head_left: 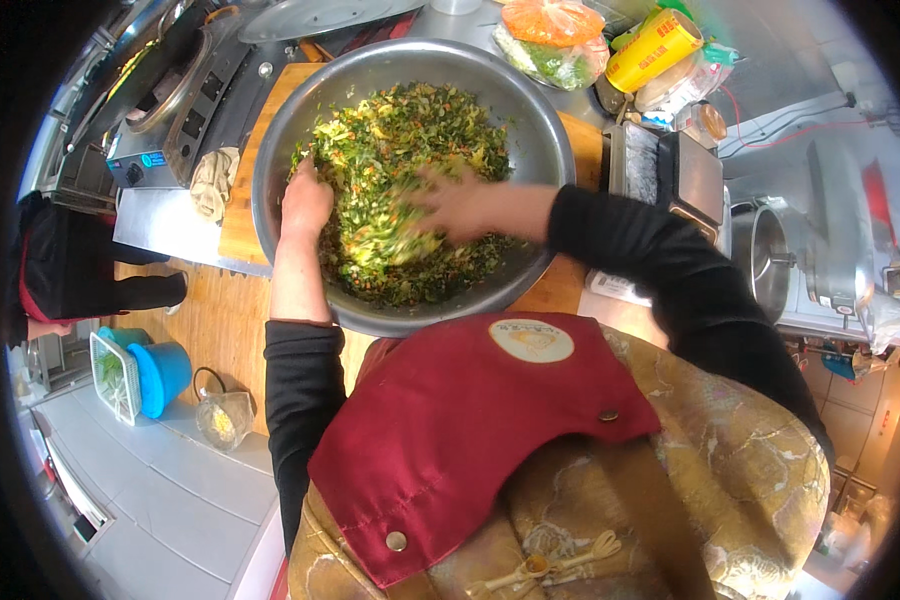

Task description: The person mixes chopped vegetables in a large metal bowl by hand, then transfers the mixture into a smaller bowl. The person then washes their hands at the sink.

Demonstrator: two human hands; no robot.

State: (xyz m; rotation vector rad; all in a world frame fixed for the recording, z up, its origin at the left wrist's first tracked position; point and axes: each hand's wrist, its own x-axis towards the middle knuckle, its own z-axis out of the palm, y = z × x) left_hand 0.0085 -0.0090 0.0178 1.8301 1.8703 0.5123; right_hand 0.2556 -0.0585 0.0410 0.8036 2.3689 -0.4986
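Observation:
A large steel bowl [542,150] holds chopped green vegetable filling [410,130] with yellowish and orange bits. My left hand [308,203] is inside the bowl against its left wall, its curled fingers partly hidden at the edge of the filling. Over the middle of the filling, my right hand [458,205] reaches in from the right with fingers spread and smeared by motion. Pale green shreds blur beside its fingertips. Whether any filling is held in either hand is unclear.
Under the bowl lies a wooden board [245,215]. A cloth [214,184] and a cooker [160,140] are to the left. A scale [692,180], bagged vegetables [555,45] and a yellow roll [655,50] stand right. Another person [90,260] is at far left, near a blue bucket [162,378].

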